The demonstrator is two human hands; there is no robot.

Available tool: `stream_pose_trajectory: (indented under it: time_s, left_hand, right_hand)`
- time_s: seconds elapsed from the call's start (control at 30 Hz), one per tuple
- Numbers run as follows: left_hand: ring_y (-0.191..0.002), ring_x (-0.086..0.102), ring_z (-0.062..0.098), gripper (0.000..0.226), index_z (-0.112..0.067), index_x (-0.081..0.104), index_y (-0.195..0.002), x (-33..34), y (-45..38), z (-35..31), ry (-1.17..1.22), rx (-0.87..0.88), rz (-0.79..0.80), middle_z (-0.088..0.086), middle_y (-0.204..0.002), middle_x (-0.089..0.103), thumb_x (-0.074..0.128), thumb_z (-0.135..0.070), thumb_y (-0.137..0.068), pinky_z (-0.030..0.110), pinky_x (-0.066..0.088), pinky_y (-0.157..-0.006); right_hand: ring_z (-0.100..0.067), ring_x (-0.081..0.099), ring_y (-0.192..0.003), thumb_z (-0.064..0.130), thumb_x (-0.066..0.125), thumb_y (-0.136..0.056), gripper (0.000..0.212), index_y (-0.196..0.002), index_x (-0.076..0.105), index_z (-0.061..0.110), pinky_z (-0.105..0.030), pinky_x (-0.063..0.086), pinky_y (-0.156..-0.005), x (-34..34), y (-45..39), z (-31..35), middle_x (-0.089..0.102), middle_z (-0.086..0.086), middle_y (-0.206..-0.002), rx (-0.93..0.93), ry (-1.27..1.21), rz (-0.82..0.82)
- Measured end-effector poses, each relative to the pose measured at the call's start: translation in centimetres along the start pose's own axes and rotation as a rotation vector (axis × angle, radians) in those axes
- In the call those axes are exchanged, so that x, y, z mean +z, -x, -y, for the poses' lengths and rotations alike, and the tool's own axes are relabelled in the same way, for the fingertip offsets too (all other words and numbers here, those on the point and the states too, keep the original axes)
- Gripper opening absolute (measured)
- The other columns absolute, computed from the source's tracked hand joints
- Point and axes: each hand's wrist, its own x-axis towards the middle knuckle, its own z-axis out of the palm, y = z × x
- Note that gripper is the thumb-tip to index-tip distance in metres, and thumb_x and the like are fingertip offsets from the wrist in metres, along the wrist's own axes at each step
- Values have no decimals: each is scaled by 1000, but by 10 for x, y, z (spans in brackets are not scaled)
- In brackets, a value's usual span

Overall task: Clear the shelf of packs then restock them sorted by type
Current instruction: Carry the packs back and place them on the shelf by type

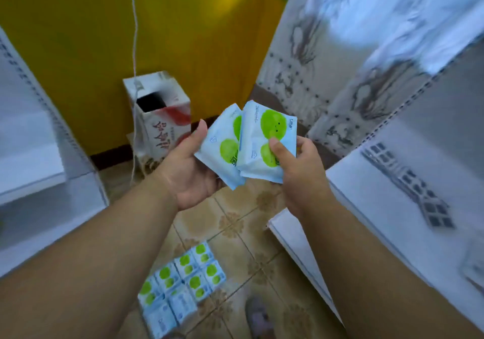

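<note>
My left hand (187, 171) holds a pale blue pack with green circles (221, 146), palm under it and thumb along its left edge. Beside it, my right hand (298, 171) pinches a second pack of the same print (264, 131), thumb on its face; it overlaps the first pack's right edge. Both packs are at chest height above the tiled floor. Down on the floor, several matching packs (183, 281) lie in neat rows, the nearer ones with plain blue faces up. White shelves stand on the left (34, 171) and on the right (387, 207).
An open white and red carton (162, 118) stands on the floor against the yellow wall (78, 50), with a white cord (135, 50) hanging down beside it. A patterned curtain (327, 63) hangs at the back right. A foot in a slipper (258, 315) is beside the floor packs.
</note>
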Motion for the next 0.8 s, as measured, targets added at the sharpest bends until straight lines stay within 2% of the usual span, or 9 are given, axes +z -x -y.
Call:
stream_pose_trajectory:
  time_s: [0.1,0.2,0.27,0.37,0.47,0.63,0.67,0.73,0.8]
  left_hand:
    - [-123,57,35,74,-13,61,-132,61,-5,2,-46,0,75,16,-137,58,82,-38,-66,51,44,-103]
    - [-118,60,36,59,-11,60,-131,127,-8,10,-109,-1,137,16,-133,61,65,-31,-75,49,48,-100]
    - [-105,67,32,51,-9,61,-127,170,-14,25,-123,-4,153,15,-123,66,52,-27,-79,42,57,-84]
    - [-89,70,30,44,-7,67,-115,236,-25,69,-128,8,161,15,-109,72,52,-24,-78,41,54,-78]
    - [-93,69,31,40,-5,73,-106,301,-38,128,-69,6,128,16,-112,71,56,-23,-75,41,60,-74]
    - [-115,58,37,59,-3,56,-133,384,-64,191,-276,5,126,18,-127,64,67,-21,-78,48,42,-106]
    - [-109,63,36,52,-3,58,-129,398,-68,195,-308,32,108,18,-121,67,67,-21,-81,49,48,-101]
    - [-79,67,29,32,-7,62,-117,423,-75,196,-314,109,54,18,-107,69,62,-19,-87,39,57,-62]
    - [-74,65,30,30,-8,60,-117,443,-84,192,-275,213,22,21,-111,68,60,-15,-87,37,54,-56]
  right_hand:
    - [-15,72,-88,37,81,-76,57,-120,53,15,-35,60,-72,-48,24,41,70,-4,-105,-80,-34,-168]
    - [-12,72,-83,31,80,-80,39,-108,54,23,-35,60,-70,-105,48,75,71,-1,-100,-205,-77,-299]
    - [-17,73,-86,27,79,-80,34,-102,53,27,-38,59,-71,-146,62,90,73,-3,-100,-280,-125,-357]
    - [-19,73,-85,25,80,-80,35,-104,54,28,-38,57,-71,-214,83,102,75,-3,-98,-349,-201,-429]
    - [-16,72,-85,27,79,-81,34,-105,55,26,-37,57,-74,-286,100,110,74,1,-97,-389,-201,-480]
    - [-7,71,-83,26,76,-85,33,-112,57,27,-24,58,-66,-392,117,133,71,5,-103,-393,-116,-446]
    - [-5,71,-82,25,75,-85,33,-113,57,28,-20,56,-63,-407,117,138,70,6,-104,-385,-105,-428]
    - [0,69,-76,23,73,-86,29,-111,58,27,-12,50,-57,-429,114,151,69,5,-103,-383,-93,-402]
    - [1,68,-73,24,73,-86,26,-107,58,30,-12,48,-56,-442,107,164,69,4,-101,-398,-55,-388]
